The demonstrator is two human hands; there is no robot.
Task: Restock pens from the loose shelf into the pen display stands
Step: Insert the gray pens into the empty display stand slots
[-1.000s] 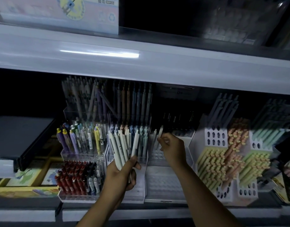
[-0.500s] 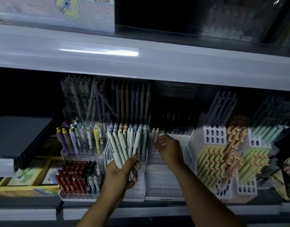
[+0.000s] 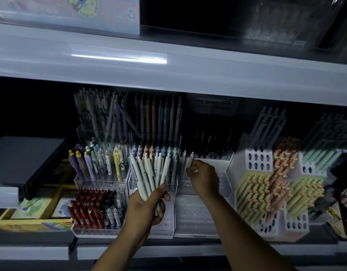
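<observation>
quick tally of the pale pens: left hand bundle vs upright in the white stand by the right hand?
Bundle in the left hand: at least 6, overlap hides any more
Upright pens in the white stand: 2, one pinched by the right hand
Total: at least 8

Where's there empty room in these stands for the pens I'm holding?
The white stand's lower tier, below your right hand, is all empty holes; its middle tier right of that hand looks bare too. The red pen tray and pastel stands are packed.
</observation>
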